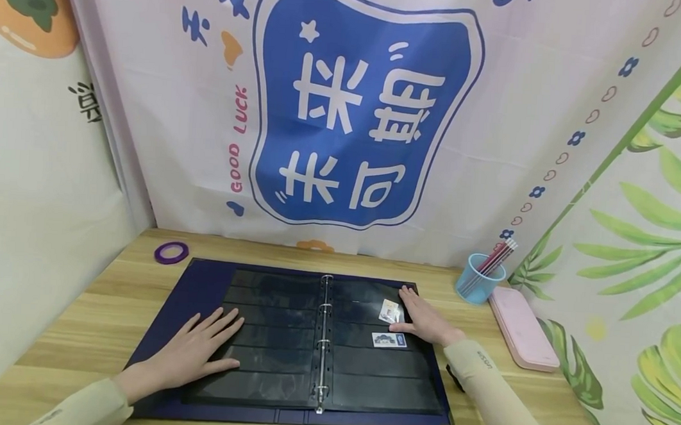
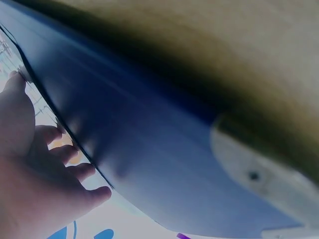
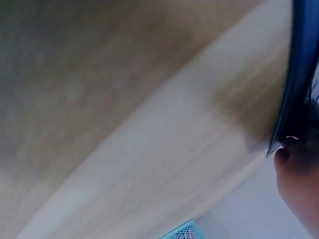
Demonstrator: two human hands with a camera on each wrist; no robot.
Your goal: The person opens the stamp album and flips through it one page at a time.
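A dark blue ring binder [image 1: 163, 331] lies spread on the wooden table, with black pocket pages on both sides of its metal rings [image 1: 323, 346]. My left hand [image 1: 191, 351] rests with spread fingers on the left cover and page edge; the left wrist view shows the same hand [image 2: 50, 164] along the blue cover [image 2: 114, 119]. On the right page, my right hand [image 1: 425, 316] lies with fingers extended near the outer edge. Two small stamp-like cards sit there: a pale one [image 1: 389, 311] beside the fingers and a blue-and-white one [image 1: 389, 340] just below the thumb.
A purple tape roll [image 1: 171, 252] lies at the back left. At the back right, a light blue mesh cup [image 1: 479, 281] holds several pencils, with a pink case [image 1: 524, 328] beside it. Printed cloth [image 1: 206, 135] hangs behind the table [image 1: 81, 301].
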